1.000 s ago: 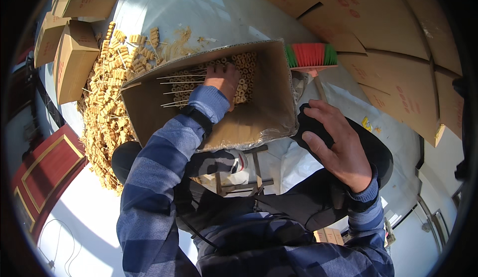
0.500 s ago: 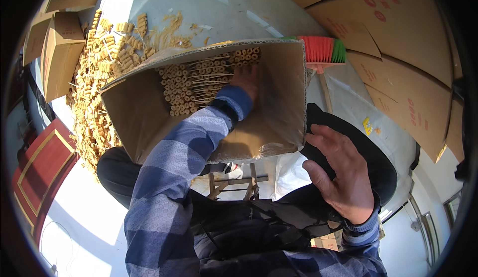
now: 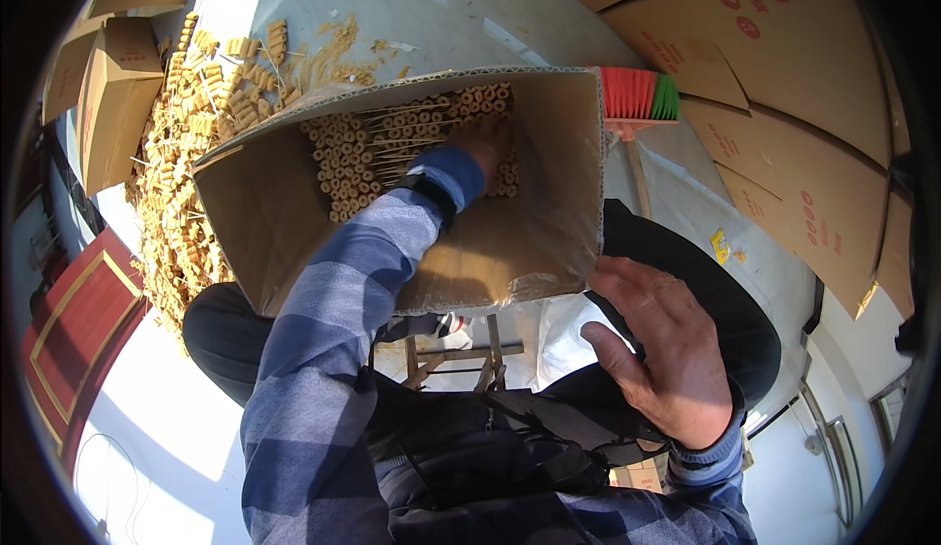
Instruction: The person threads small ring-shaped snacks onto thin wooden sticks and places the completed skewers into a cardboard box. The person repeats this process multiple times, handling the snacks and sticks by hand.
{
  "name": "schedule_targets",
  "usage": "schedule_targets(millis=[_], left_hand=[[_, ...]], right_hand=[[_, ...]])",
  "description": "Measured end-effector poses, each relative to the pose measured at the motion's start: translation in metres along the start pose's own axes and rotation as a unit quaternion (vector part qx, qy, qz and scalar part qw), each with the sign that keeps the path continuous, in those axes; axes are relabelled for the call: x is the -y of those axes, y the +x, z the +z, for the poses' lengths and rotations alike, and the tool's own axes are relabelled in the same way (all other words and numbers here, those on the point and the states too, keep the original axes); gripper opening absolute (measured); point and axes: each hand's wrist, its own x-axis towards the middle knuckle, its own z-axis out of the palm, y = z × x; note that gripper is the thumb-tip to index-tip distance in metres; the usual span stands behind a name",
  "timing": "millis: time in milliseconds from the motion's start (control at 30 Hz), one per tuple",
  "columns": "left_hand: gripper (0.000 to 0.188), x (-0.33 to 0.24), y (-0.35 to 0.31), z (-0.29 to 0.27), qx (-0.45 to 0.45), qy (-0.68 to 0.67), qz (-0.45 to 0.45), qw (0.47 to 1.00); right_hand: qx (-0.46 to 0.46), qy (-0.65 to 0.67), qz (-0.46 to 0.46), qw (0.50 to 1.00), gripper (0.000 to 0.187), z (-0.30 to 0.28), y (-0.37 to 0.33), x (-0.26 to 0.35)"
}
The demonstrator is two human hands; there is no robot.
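An open cardboard box [image 3: 549, 251] rests in front of my lap, its opening toward me. Deep inside it are packed rows of tan, ring-ended rolls on thin skewers [image 3: 345, 168]. My left hand [image 3: 480, 148] reaches into the box, against the skewered rolls at the right of the stack. Its fingers are in shadow and mostly hidden, so I cannot tell whether they grip anything. My right hand [image 3: 671, 354] is open, thumb apart, with its fingertips at the box's lower right edge. Nothing shows in it.
A large heap of loose skewered rolls [image 3: 186, 192] covers the floor at left, with crumbs beyond. A red-and-green broom [image 3: 637, 94] lies behind the box. Flattened cartons [image 3: 784, 123] are at right, another carton [image 3: 123, 104] far left. A red panel [image 3: 83, 334] stands at left.
My left hand has shifted slightly left and down within the box, and more rolls show to its right. My right hand has moved slightly left, up to the box's edge.
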Motion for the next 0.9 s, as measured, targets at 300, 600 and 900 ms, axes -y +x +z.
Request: schedule_targets(millis=[300, 600, 900], left_hand=[[0.082, 0.000, -0.003, -0.009, 0.008, -0.002, 0.013, 1.000], [0.064, 0.007, -0.131, -0.121, -0.084, -0.170, -0.076, 0.979], [0.052, 0.101, -0.504, -0.053, -0.497, -0.380, -0.211, 0.751]], right_hand=[[-0.008, -0.047, -0.045, 0.998, 0.034, 0.003, -0.001, 0.004], [0.013, -0.074, -0.040, 0.996, 0.029, 0.014, -0.006, 0.014], [0.024, 0.004, -0.067, 0.997, 0.029, 0.053, -0.008, 0.035]])
